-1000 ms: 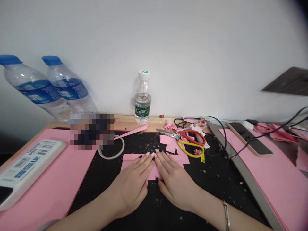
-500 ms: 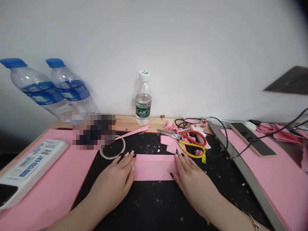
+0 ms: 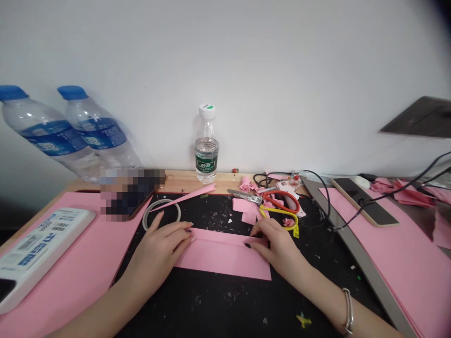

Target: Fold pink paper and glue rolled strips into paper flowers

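Observation:
A rectangular strip of pink paper (image 3: 221, 256) with a narrow crease along its far edge lies on the black mat, slightly askew. At its far left corner, my left hand (image 3: 164, 241) pinches the paper between thumb and fingers, index finger raised. My right hand (image 3: 278, 241) has curled fingers and thumb closed on the far right end. Just beyond my right hand lie scissors (image 3: 280, 211) with one red and one yellow handle, on small pink paper pieces (image 3: 246, 206). A roll of clear tape (image 3: 145, 218) rests beyond my left hand.
A water bottle (image 3: 206, 150) stands at the wall; two large blue-capped bottles (image 3: 45, 136) lean at left. A white device (image 3: 52, 249) lies on pink sheets (image 3: 84, 286). At right, a phone (image 3: 366, 202) and black cables (image 3: 329, 202) lie over more pink sheets (image 3: 380, 253).
My hands have gone from lying flat on the strip's ends to pinching its far edge. The paper has turned, its right end now nearer me. The view has shifted slightly.

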`<action>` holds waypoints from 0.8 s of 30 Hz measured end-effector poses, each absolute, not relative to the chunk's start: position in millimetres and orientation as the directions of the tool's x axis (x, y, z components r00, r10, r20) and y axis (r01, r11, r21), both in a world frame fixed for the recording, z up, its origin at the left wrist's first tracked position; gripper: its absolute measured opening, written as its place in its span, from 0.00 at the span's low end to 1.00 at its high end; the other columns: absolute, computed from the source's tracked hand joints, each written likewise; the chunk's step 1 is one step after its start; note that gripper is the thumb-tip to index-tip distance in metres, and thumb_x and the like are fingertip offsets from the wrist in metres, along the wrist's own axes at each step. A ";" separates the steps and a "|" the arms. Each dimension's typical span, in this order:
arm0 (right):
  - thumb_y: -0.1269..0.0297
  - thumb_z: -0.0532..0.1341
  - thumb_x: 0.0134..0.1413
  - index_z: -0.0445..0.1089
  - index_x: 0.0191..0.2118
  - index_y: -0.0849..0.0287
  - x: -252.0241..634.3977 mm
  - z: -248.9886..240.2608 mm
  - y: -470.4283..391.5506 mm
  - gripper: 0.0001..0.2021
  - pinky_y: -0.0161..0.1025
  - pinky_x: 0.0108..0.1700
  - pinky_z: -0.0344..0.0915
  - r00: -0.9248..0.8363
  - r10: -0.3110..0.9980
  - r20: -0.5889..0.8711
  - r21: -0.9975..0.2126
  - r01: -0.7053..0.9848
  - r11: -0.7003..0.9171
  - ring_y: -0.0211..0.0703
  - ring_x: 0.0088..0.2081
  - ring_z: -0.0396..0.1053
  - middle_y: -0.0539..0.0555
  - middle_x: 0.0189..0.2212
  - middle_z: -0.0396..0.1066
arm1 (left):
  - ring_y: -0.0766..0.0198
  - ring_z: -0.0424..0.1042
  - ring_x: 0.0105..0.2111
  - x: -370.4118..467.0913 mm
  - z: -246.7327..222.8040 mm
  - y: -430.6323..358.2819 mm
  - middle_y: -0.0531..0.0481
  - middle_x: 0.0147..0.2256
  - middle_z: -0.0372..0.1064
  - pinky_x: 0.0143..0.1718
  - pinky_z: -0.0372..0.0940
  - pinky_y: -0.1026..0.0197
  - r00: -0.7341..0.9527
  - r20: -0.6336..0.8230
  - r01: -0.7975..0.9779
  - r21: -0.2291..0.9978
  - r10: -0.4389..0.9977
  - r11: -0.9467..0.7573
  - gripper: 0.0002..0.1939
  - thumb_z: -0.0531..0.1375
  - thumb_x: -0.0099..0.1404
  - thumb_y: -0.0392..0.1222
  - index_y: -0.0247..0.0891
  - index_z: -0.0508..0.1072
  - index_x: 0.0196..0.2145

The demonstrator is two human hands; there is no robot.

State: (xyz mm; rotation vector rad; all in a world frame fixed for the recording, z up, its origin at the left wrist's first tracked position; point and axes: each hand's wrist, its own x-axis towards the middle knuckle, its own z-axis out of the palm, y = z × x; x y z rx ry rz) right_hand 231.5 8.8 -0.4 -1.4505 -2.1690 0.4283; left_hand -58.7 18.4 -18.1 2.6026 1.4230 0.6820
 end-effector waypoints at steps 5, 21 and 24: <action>0.74 0.63 0.51 0.68 0.29 0.59 230.0 -3.4 8.9 0.05 0.36 0.32 0.65 -0.336 0.923 0.191 -0.605 0.700 0.380 0.41 0.31 0.67 0.51 0.27 0.69 | 0.57 0.71 0.41 -60.8 -19.3 22.7 0.49 0.40 0.73 0.60 0.46 0.40 0.411 0.282 0.775 0.393 0.867 -0.495 0.08 0.54 0.67 0.41 0.41 0.73 0.39; 0.78 0.51 0.59 0.72 0.45 0.65 238.2 -8.5 7.5 0.15 0.51 0.52 0.68 -0.549 0.743 0.383 -0.177 0.746 0.642 0.51 0.49 0.70 0.64 0.46 0.73 | 0.59 0.71 0.48 -61.7 -31.4 20.5 0.46 0.50 0.71 0.51 0.66 0.55 0.560 0.395 0.623 0.378 0.728 -0.685 0.16 0.49 0.66 0.29 0.37 0.74 0.44; 0.78 0.49 0.59 0.72 0.47 0.68 237.8 -9.1 6.3 0.17 0.49 0.53 0.69 -0.555 0.770 0.314 -0.150 0.772 0.618 0.53 0.52 0.69 0.65 0.50 0.71 | 0.61 0.72 0.49 -65.7 -34.1 19.0 0.46 0.53 0.68 0.50 0.68 0.57 0.609 0.322 0.633 0.352 0.725 -0.689 0.22 0.47 0.63 0.26 0.37 0.71 0.50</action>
